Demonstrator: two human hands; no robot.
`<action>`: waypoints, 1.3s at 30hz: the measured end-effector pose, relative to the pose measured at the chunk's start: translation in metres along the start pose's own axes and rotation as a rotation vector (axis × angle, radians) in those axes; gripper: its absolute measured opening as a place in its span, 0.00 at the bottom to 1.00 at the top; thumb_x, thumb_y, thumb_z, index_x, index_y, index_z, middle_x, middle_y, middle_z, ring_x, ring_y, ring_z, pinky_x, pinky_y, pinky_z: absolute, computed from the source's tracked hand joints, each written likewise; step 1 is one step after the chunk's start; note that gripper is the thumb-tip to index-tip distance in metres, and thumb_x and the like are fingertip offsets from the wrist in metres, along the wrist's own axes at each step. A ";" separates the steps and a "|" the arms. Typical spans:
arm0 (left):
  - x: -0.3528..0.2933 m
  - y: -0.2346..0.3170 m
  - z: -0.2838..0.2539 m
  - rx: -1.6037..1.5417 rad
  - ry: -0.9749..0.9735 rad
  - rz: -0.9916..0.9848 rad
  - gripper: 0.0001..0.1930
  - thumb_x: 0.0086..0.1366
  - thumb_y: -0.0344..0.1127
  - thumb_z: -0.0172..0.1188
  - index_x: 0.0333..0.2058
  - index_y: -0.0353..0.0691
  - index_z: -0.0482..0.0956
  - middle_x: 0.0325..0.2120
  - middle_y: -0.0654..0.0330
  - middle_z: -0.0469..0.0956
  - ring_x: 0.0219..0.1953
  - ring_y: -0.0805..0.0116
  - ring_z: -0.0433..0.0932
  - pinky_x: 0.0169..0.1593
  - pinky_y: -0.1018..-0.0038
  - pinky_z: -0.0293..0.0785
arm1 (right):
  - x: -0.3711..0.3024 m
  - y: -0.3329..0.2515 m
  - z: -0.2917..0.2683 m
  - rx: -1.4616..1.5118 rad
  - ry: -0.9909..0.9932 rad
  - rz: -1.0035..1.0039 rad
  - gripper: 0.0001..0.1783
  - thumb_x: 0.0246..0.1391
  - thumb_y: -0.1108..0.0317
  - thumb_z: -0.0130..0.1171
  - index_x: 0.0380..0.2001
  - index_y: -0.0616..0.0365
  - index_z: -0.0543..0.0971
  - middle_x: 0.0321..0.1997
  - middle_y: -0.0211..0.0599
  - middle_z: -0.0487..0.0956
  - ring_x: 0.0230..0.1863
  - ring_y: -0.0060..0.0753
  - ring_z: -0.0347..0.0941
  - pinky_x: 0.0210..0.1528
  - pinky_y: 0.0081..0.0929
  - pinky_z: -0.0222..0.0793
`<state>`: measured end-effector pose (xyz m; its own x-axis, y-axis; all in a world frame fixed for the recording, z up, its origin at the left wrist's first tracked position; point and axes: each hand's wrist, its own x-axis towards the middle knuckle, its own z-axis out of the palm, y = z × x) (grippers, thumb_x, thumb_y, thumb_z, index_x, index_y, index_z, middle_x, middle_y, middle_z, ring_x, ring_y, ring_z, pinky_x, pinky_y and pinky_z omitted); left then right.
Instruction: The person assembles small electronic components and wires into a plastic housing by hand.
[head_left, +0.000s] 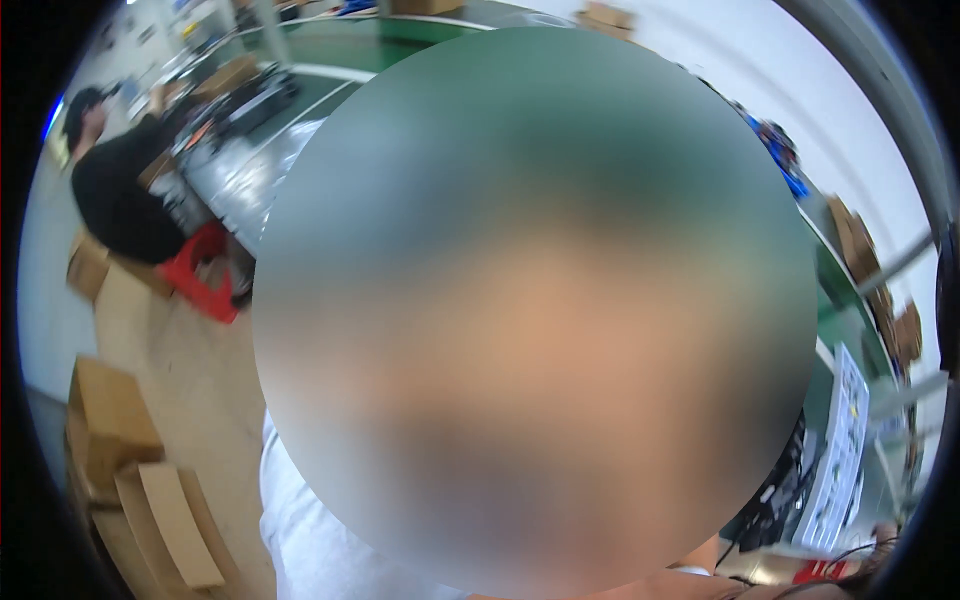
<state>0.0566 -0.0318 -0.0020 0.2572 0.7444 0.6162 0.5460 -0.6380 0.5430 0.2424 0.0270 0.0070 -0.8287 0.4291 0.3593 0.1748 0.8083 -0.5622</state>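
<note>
A large round blur covers the middle of the head view and hides whatever lies behind it. Neither my left hand nor my right hand can be made out. Along the lower edge runs a skin-coloured strip (640,585), perhaps part of an arm; whose it is I cannot tell. White cloth (305,525) shows at the blur's lower left. Right of the blur, a pale tray-like panel (838,450) with small dark parts stands tilted beside black items (775,510). Below them lies what looks like a bottle with a red label (800,570).
At the far left a person in black (125,195) leans over a bench with shiny plastic sheeting (235,185), beside a red stool (205,285). Cardboard boxes, one tall (115,420) and one open (180,525), stand lower left. Flattened cardboard (860,250) is at right.
</note>
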 end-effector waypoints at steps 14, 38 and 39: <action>-0.002 -0.002 -0.001 0.004 -0.013 0.038 0.04 0.50 0.30 0.56 0.21 0.38 0.70 0.15 0.57 0.71 0.18 0.55 0.70 0.22 0.64 0.65 | 0.000 0.001 0.002 0.037 -0.026 0.045 0.08 0.43 0.77 0.62 0.29 0.62 0.75 0.17 0.36 0.74 0.16 0.23 0.68 0.20 0.20 0.63; -0.004 -0.004 0.003 -0.006 0.051 0.064 0.04 0.46 0.29 0.56 0.19 0.37 0.70 0.16 0.55 0.71 0.20 0.53 0.72 0.24 0.63 0.66 | -0.001 -0.001 0.007 0.015 -0.007 0.063 0.08 0.45 0.77 0.61 0.29 0.62 0.72 0.18 0.34 0.72 0.16 0.21 0.66 0.20 0.19 0.61; -0.004 -0.005 0.003 0.001 0.057 0.053 0.04 0.45 0.30 0.56 0.19 0.37 0.70 0.16 0.55 0.71 0.20 0.53 0.72 0.24 0.63 0.66 | 0.000 -0.001 0.007 0.022 -0.009 0.076 0.08 0.45 0.77 0.61 0.30 0.62 0.72 0.18 0.33 0.72 0.16 0.20 0.65 0.20 0.19 0.61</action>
<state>0.0557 -0.0310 -0.0086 0.2403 0.6970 0.6756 0.5338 -0.6762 0.5078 0.2391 0.0232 0.0025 -0.8185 0.4849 0.3081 0.2254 0.7644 -0.6041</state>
